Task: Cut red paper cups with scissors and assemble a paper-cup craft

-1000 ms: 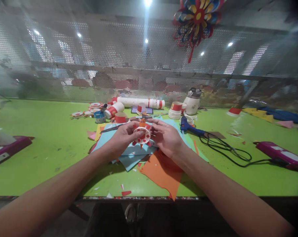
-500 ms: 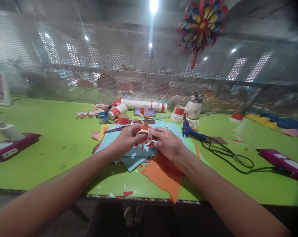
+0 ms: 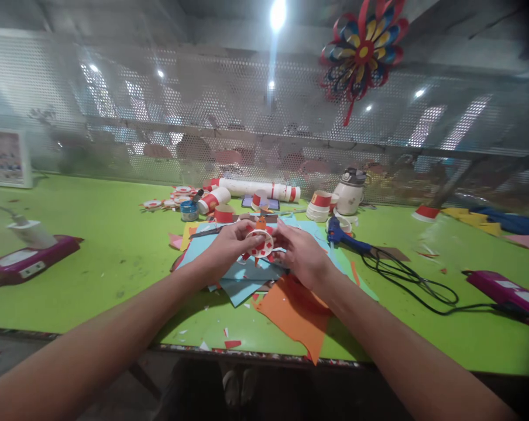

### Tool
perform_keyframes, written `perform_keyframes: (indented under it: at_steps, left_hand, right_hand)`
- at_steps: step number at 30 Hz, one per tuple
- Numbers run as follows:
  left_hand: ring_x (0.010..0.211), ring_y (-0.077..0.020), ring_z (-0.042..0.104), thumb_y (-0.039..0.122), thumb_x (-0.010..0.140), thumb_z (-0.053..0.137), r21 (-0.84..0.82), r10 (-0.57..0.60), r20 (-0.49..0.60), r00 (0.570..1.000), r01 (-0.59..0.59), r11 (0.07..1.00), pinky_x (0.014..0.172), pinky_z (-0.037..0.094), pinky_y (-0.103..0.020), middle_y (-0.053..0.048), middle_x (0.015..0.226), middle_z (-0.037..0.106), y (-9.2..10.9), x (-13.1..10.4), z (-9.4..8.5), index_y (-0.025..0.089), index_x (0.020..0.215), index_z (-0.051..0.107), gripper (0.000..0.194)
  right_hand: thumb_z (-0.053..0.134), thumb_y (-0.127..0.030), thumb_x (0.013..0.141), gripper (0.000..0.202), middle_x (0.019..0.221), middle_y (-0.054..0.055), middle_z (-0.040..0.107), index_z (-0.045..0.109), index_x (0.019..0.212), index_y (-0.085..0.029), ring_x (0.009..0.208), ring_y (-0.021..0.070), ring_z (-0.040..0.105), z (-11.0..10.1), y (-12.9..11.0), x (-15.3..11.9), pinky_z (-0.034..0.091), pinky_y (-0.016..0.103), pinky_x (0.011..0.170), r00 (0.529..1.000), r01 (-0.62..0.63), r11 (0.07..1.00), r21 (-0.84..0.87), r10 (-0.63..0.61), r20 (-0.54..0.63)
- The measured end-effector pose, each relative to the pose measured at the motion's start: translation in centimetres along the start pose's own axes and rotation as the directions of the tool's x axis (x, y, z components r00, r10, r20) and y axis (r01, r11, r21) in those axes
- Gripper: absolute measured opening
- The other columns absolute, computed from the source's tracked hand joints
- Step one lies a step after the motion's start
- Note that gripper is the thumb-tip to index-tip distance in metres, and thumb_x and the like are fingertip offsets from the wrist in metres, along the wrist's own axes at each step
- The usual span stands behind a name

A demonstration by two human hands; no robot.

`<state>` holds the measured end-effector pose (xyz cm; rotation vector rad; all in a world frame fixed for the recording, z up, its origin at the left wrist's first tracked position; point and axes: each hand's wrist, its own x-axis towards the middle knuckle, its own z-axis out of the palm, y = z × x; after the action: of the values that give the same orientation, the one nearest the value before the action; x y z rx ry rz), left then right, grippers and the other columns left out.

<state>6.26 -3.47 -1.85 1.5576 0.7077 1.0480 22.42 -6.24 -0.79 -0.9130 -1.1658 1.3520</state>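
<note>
Between my hands is a small paper turtle (image 3: 261, 244), a white cup-bottom ring with red patches, an orange head at the top and red and orange limbs around it. My left hand (image 3: 233, 244) pinches its left side, the thumb lying over the rim. At its right edge, the bent fingers of my right hand (image 3: 300, 252) close on the side near a red limb; their tips are partly hidden. Below lie blue paper sheets (image 3: 238, 290) and an orange sheet (image 3: 293, 313).
To the right rests a blue glue gun (image 3: 346, 238) with a black cable leading to a purple power strip (image 3: 505, 292). Behind are cut paper cups (image 3: 319, 206), a white jug (image 3: 350, 192), a cup tube (image 3: 256, 188), a blue jar (image 3: 189, 210) and several finished paper pieces (image 3: 177, 199).
My right fingers have shifted off the orange head to the turtle's right side. My left hand keeps its hold. The whole view has swung slightly left.
</note>
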Motion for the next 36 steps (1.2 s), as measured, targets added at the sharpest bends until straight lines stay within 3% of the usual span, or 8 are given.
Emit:
perform_keyframes:
  at_steps: [4,9,13,21,30,36]
  left_hand:
    - [0.058,-0.0095,0.050,0.035,0.073,0.075,-0.052,-0.018,0.034,0.999,0.020,0.998,0.055,0.036,-0.022,0.002,0.069,0.059,-0.09,0.04,-0.31,0.016,0.086,0.060,0.026]
    - [0.073,-0.0145,0.058,0.029,0.077,0.070,-0.264,-0.045,0.133,0.990,0.079,0.961,0.063,0.043,-0.025,-0.003,0.082,0.061,0.40,-0.16,-0.42,0.016,0.088,0.062,0.019]
    - [0.069,-0.0138,0.056,0.033,0.084,0.063,-0.369,-0.079,0.100,0.992,0.111,0.923,0.060,0.043,-0.025,-0.004,0.079,0.061,0.27,0.09,-0.48,0.013,0.084,0.065,0.020]
    - [0.072,-0.0149,0.059,0.023,0.083,0.064,-0.427,-0.097,0.068,0.993,0.117,0.897,0.069,0.046,-0.026,-0.005,0.077,0.063,-0.18,0.34,-0.31,0.010,0.086,0.069,0.015]
    - [0.073,-0.0187,0.064,0.013,0.083,0.055,-0.543,-0.167,0.039,0.985,0.161,0.824,0.072,0.050,-0.031,-0.010,0.083,0.068,0.02,0.53,0.07,0.008,0.085,0.067,0.013]
    - [0.062,-0.0165,0.061,0.010,0.079,0.057,-0.559,-0.207,0.056,0.977,0.202,0.804,0.065,0.049,-0.030,-0.007,0.067,0.064,0.13,0.54,0.32,0.009,0.073,0.065,0.010]
  right_hand:
    - [0.081,-0.042,0.064,0.032,0.071,0.000,0.064,0.064,0.074,-0.016,0.064,0.0126,0.054,0.05,-0.17,-0.27,0.040,0.026,0.057,0.999,0.050,0.989,-0.142,-0.052,-0.011]
    - [0.081,-0.039,0.064,0.029,0.066,-0.002,0.063,0.065,0.073,-0.017,0.061,0.0116,0.054,-0.30,-0.20,-0.26,0.039,0.026,0.056,0.996,0.086,0.972,-0.217,-0.090,-0.007]
    - [0.082,-0.040,0.061,0.031,0.067,-0.003,0.062,0.064,0.072,-0.017,0.059,0.0104,0.053,-0.63,-0.16,0.01,0.040,0.026,0.057,0.995,0.094,0.973,-0.212,-0.095,0.004]
    - [0.082,-0.039,0.062,0.031,0.066,-0.003,0.062,0.062,0.072,-0.018,0.061,0.0123,0.057,-0.74,0.05,0.09,0.045,0.028,0.060,0.992,0.125,0.970,-0.211,-0.125,0.014]
    - [0.082,-0.034,0.062,0.028,0.067,-0.004,0.060,0.063,0.073,-0.017,0.062,0.0111,0.053,-0.88,0.39,0.33,0.041,0.027,0.061,0.984,0.174,0.953,-0.248,-0.178,0.003]
    - [0.084,-0.033,0.060,0.028,0.066,-0.003,0.062,0.065,0.071,-0.016,0.061,0.0108,0.054,-0.80,0.39,0.36,0.042,0.026,0.059,0.992,0.122,0.973,-0.198,-0.122,0.011]
